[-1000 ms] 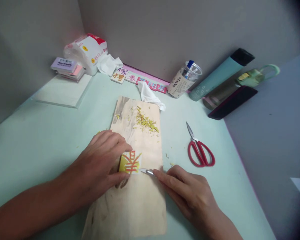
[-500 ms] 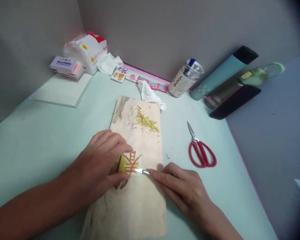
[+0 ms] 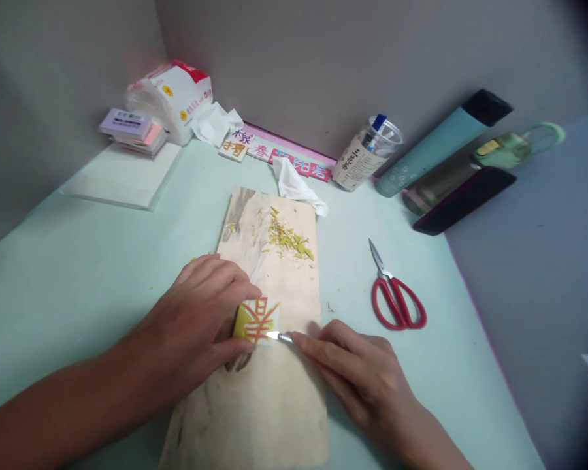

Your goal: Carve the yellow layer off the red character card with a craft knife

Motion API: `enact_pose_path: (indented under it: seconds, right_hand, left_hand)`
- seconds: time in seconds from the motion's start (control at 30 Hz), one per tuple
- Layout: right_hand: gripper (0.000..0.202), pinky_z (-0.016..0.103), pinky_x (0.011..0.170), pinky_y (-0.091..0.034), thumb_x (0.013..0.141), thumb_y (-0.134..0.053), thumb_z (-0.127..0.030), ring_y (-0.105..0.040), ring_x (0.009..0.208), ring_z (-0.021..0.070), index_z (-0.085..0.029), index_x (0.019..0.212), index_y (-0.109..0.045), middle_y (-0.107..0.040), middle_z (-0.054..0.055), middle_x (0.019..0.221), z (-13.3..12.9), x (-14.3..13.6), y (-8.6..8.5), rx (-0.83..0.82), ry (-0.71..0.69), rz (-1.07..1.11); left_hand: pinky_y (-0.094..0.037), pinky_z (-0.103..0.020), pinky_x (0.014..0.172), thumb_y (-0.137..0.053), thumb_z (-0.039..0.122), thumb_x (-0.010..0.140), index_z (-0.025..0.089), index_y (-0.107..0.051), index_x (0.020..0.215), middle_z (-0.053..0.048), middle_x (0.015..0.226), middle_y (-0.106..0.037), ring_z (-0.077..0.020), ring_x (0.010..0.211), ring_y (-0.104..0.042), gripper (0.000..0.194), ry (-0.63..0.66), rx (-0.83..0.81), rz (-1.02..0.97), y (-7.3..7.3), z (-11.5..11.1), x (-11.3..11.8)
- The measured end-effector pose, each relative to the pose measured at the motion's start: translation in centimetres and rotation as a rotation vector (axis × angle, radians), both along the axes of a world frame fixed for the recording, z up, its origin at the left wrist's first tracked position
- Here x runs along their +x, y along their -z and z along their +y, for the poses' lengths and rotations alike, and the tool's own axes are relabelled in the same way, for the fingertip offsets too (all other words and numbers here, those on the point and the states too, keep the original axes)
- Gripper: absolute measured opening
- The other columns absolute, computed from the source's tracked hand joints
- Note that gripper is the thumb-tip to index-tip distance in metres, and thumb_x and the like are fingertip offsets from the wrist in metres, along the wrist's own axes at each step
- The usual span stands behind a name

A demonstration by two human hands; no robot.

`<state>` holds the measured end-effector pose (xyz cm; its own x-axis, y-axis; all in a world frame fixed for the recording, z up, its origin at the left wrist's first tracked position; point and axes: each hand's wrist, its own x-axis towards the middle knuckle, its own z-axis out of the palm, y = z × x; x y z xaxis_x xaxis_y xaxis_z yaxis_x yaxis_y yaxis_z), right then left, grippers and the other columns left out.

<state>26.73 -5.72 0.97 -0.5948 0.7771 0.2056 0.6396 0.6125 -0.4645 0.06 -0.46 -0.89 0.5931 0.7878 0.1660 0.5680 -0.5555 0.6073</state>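
The yellow-and-white block (image 3: 257,321) with a red character lies on the wooden board (image 3: 274,405), its far and near edges pinched by the left hand (image 3: 208,310), that grip clamped on it. From the right, the carving knife (image 3: 281,336) points its blade at the block's near right part, its handle clamped in the right hand's (image 3: 357,365) grip. Beyond both grips, yellow shavings (image 3: 290,240) are scattered on the board. Right of them, on the bench (image 3: 127,261), lie red-handled scissors (image 3: 394,294).
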Motion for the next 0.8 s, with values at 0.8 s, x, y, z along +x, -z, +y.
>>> enact_pose_path:
  seconds: [0.8]
  right_hand:
    - [0.030, 0.022, 0.052, -0.040, 0.105, -0.045, -0.018, -0.051, 0.061, 0.0097, -0.017, 0.126, -0.066, -0.057, 0.001, 0.081, -0.04, 0.48, 0.26, 0.069, 0.023, -0.011]
  left_hand:
    - [-0.035, -0.042, 0.100, -0.086, 0.017, 0.073, 0.024, -0.059, 0.111, -0.001, 0.112, -0.062, -0.0266, 0.111, -0.051, 0.047, 0.004, 0.016, -0.008, 0.23, -0.02, 0.09]
